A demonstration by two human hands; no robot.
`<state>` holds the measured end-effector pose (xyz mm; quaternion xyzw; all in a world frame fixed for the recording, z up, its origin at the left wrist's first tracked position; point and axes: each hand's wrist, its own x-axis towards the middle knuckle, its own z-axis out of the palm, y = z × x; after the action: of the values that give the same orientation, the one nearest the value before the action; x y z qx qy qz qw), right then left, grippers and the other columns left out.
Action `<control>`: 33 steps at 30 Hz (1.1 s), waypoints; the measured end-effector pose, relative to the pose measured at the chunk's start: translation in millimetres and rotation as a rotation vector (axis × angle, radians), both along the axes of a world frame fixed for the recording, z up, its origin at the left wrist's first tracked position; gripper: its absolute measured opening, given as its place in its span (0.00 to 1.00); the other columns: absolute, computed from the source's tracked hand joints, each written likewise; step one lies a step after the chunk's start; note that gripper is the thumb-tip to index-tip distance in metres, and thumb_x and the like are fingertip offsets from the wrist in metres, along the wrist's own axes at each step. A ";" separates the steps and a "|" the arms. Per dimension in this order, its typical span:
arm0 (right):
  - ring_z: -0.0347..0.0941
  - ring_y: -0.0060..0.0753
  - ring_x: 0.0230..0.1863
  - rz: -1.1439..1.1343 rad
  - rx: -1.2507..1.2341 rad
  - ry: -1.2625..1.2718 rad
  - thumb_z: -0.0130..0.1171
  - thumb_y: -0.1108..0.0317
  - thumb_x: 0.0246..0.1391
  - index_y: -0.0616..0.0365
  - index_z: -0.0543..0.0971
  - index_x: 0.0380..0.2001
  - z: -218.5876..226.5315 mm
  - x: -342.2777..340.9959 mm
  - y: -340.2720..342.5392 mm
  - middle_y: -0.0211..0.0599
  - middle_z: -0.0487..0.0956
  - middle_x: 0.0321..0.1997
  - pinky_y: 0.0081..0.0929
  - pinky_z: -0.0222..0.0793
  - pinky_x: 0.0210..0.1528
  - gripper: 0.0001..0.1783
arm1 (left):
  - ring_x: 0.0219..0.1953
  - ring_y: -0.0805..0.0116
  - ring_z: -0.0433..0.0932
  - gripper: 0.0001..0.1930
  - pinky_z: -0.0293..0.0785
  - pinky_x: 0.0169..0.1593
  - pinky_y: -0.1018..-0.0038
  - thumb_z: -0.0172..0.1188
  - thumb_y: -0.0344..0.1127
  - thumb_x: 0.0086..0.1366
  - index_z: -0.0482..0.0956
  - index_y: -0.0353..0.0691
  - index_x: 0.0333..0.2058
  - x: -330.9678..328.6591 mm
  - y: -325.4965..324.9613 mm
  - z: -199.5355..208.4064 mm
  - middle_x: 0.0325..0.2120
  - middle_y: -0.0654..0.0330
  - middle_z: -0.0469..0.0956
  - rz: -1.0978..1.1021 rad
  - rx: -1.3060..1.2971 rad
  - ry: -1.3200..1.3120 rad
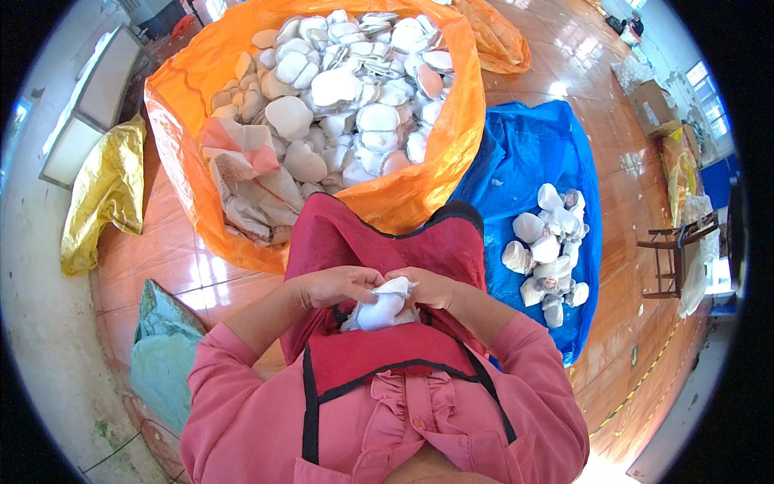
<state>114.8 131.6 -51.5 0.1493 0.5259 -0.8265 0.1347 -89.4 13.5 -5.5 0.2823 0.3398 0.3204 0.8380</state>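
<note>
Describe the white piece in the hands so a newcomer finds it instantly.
Find the big orange bag at top, then the dark red apron below it. Over the apron, the left hand and right hand hold one rounded white piece. Unlike the pale heap in the bag and white cluster on blue plastic, it alone is held.

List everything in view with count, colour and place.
Held padded piece: 1, white, centre
Large sack: 1, orange, ahead
Rounded pads: many, mostly white, in large sack
Plastic sheet: 1, blue, right
Bunched pieces: many, white, on plastic sheet
Crumpled sack: 1, yellow, left
Flat sack: 1, teal, lower-left
Second sack: 1, orange, top
Cardboard box: 1, brown, upper-right
Wooden chair: 1, brown, right
Tiled floor: 1, reddish-brown, throughout
Apron: 1, red, worn
Left hand: 1, bare, centre
Right hand: 1, bare, centre
</note>
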 end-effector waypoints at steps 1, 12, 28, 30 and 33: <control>0.74 0.23 0.38 -0.007 0.031 -0.010 0.64 0.77 0.38 0.55 0.78 0.38 -0.1 -0.5 -1.6 0.28 0.79 0.36 0.24 0.70 0.41 0.18 | 0.41 0.74 0.73 0.20 0.69 0.47 0.74 0.62 0.42 0.60 0.74 0.37 0.47 -1.7 -0.6 -8.3 0.39 0.63 0.77 0.015 -0.012 0.001; 0.75 0.22 0.33 -0.079 0.177 -0.159 0.58 0.78 0.38 0.53 0.83 0.39 -34.3 0.7 -16.0 0.28 0.82 0.34 0.30 0.74 0.33 0.20 | 0.44 0.69 0.75 0.20 0.71 0.49 0.71 0.63 0.42 0.60 0.76 0.37 0.48 15.0 31.8 -23.5 0.41 0.59 0.78 -0.358 0.203 0.628; 0.75 0.28 0.37 -0.091 0.454 0.163 0.68 0.69 0.39 0.60 0.76 0.43 -33.4 6.2 -19.1 0.34 0.80 0.38 0.32 0.71 0.39 0.24 | 0.37 0.74 0.73 0.21 0.72 0.43 0.73 0.70 0.37 0.51 0.73 0.36 0.41 20.5 43.1 19.8 0.33 0.60 0.77 -0.525 0.244 0.861; 0.74 0.27 0.37 -0.010 0.312 0.120 0.68 0.67 0.42 0.61 0.74 0.45 -31.0 10.0 -11.3 0.33 0.79 0.37 0.30 0.71 0.39 0.25 | 0.37 0.73 0.74 0.19 0.72 0.43 0.73 0.69 0.36 0.52 0.74 0.37 0.41 16.2 37.2 14.4 0.33 0.60 0.77 -0.480 0.218 0.800; 0.73 0.25 0.37 0.054 -0.039 0.041 0.67 0.65 0.46 0.63 0.72 0.46 -9.6 17.8 3.0 0.31 0.78 0.36 0.27 0.70 0.37 0.24 | 0.36 0.73 0.73 0.15 0.71 0.41 0.75 0.63 0.32 0.53 0.72 0.37 0.40 25.1 36.9 38.3 0.32 0.62 0.75 -0.474 0.186 0.752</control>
<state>132.6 134.6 -61.1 0.1152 0.5162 -0.8355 0.1491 -64.3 50.4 32.8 0.5230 0.5164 0.0241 0.6777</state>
